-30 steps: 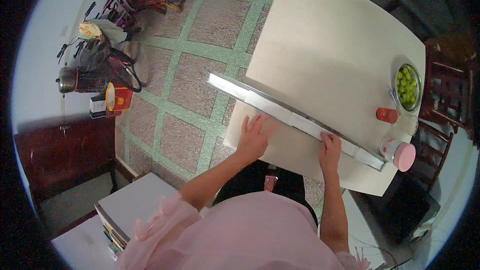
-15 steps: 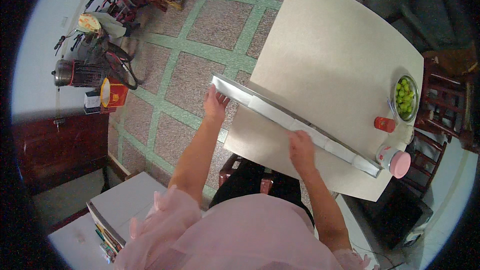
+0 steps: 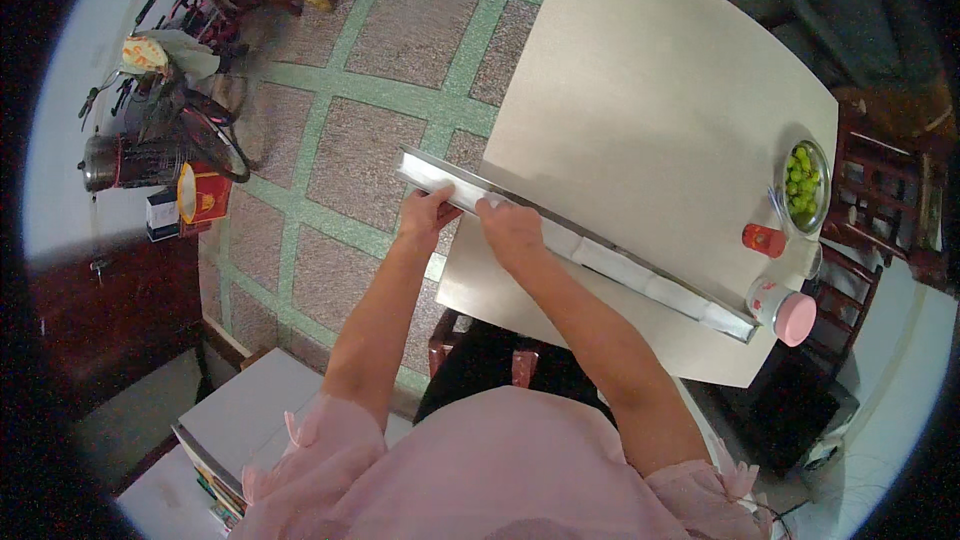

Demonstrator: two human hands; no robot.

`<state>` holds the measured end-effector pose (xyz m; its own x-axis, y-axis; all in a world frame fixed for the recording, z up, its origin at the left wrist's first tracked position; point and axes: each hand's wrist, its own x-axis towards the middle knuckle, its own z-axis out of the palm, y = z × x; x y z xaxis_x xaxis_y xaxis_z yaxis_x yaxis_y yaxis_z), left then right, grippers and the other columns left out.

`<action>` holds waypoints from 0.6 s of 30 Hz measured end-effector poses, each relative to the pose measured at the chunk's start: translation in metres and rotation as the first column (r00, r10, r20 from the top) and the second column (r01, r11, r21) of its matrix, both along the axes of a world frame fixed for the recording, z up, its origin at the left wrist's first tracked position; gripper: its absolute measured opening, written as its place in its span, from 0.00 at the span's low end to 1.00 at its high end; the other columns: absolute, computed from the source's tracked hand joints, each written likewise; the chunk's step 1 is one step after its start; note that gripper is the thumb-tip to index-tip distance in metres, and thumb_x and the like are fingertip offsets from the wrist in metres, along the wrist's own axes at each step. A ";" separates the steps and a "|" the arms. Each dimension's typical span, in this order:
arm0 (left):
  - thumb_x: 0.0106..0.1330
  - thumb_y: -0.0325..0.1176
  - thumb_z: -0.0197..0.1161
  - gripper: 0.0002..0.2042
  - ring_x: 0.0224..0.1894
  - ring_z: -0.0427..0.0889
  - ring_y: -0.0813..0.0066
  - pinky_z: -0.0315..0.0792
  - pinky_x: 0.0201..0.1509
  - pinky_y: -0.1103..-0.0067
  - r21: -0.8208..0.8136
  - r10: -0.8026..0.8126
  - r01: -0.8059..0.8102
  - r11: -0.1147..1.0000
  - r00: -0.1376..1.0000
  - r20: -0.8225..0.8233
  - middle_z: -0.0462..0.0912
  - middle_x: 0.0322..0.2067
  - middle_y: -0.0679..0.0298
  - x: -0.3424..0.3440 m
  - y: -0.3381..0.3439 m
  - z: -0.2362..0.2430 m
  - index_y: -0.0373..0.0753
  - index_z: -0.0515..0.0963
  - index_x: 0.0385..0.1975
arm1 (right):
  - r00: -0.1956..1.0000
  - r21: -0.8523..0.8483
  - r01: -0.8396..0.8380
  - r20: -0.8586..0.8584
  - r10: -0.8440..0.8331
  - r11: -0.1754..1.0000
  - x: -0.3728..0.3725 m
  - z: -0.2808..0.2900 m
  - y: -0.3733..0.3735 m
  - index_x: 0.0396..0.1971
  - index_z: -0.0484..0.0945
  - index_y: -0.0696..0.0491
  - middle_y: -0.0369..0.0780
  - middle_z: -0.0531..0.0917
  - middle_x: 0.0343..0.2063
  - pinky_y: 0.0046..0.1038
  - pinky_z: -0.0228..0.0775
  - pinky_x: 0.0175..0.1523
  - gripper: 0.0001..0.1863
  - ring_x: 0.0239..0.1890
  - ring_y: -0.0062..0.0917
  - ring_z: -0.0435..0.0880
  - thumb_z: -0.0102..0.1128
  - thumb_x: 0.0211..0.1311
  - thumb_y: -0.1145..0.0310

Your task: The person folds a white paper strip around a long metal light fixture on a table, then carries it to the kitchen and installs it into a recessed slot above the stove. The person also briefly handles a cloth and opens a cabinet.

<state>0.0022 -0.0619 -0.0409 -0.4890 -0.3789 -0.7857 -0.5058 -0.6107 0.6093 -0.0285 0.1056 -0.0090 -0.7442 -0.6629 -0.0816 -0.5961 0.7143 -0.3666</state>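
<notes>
A long metal channel (image 3: 416, 165) lined with white strips (image 3: 660, 288) lies diagonally across the pale table top (image 3: 640, 90), its left end out past the table's left edge. My left hand (image 3: 424, 214) grips the channel near that end, thumb on its near side. Just to the right, my right hand (image 3: 511, 234) has its fingers curled on the white lining; whether it pinches a piece is hidden. At the channel's right end stands a clear jar with a pink lid (image 3: 793, 319), beside a small red container (image 3: 763, 239).
A steel bowl of green fruit (image 3: 803, 183) sits at the table's right side, with wooden chairs (image 3: 865, 190) beyond. Along the left wall are a bicycle (image 3: 205, 125), a steel canister (image 3: 115, 162) and a red carton (image 3: 205, 195). A white cabinet top (image 3: 250, 410) is at lower left.
My left hand moved left from the table onto the channel's end, then slightly right along it. My right hand has moved left along the channel, close to my left hand.
</notes>
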 end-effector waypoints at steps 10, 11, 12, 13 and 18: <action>0.57 0.27 0.62 0.13 0.31 0.82 0.68 0.80 0.31 0.75 -0.019 -0.028 0.028 0.999 1.000 0.001 0.80 0.33 0.58 -0.002 0.002 0.001 0.34 0.70 0.41 | 0.997 -0.021 -0.042 -0.059 0.041 0.999 -0.004 -0.009 -0.004 0.26 0.73 0.48 0.38 0.78 0.20 0.32 0.72 0.24 0.02 0.22 0.30 0.82 0.54 0.50 0.70; 0.57 0.27 0.63 0.13 0.31 0.82 0.68 0.80 0.31 0.76 -0.016 -0.035 0.035 0.999 0.999 -0.004 0.80 0.33 0.59 -0.001 0.001 0.000 0.34 0.70 0.41 | 0.997 -0.046 -0.043 -0.071 0.040 0.998 -0.004 -0.010 -0.004 0.26 0.73 0.48 0.37 0.78 0.20 0.32 0.72 0.24 0.03 0.22 0.30 0.81 0.54 0.49 0.70; 0.57 0.27 0.63 0.14 0.31 0.82 0.69 0.80 0.31 0.76 -0.013 -0.042 0.042 0.999 0.999 -0.008 0.80 0.33 0.59 0.000 -0.001 -0.001 0.34 0.71 0.41 | 0.996 -0.071 -0.045 -0.083 0.039 0.996 -0.004 -0.010 -0.004 0.27 0.74 0.48 0.37 0.78 0.20 0.32 0.71 0.24 0.04 0.22 0.30 0.81 0.54 0.49 0.70; 0.57 0.28 0.63 0.14 0.31 0.82 0.69 0.80 0.31 0.76 -0.010 -0.049 0.049 0.999 0.999 -0.013 0.80 0.33 0.60 0.001 -0.002 -0.001 0.34 0.71 0.41 | 0.995 -0.096 -0.046 -0.096 0.037 0.994 -0.004 -0.010 -0.003 0.28 0.74 0.48 0.36 0.78 0.20 0.32 0.71 0.24 0.05 0.22 0.30 0.81 0.54 0.49 0.70; 0.56 0.27 0.64 0.15 0.32 0.81 0.69 0.80 0.33 0.74 -0.001 -0.058 0.058 0.998 0.998 0.021 0.79 0.34 0.60 0.000 -0.001 0.003 0.35 0.69 0.41 | 0.995 -0.113 0.009 -0.100 -0.021 0.994 0.002 -0.010 -0.002 0.33 0.74 0.50 0.39 0.76 0.30 0.31 0.71 0.31 0.09 0.33 0.31 0.79 0.54 0.49 0.71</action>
<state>0.0017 -0.0630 -0.0383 -0.4933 -0.3521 -0.7954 -0.5529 -0.5790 0.5992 -0.0264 0.1036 -0.0192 -0.7548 -0.6523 0.0686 -0.6237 0.6814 -0.3830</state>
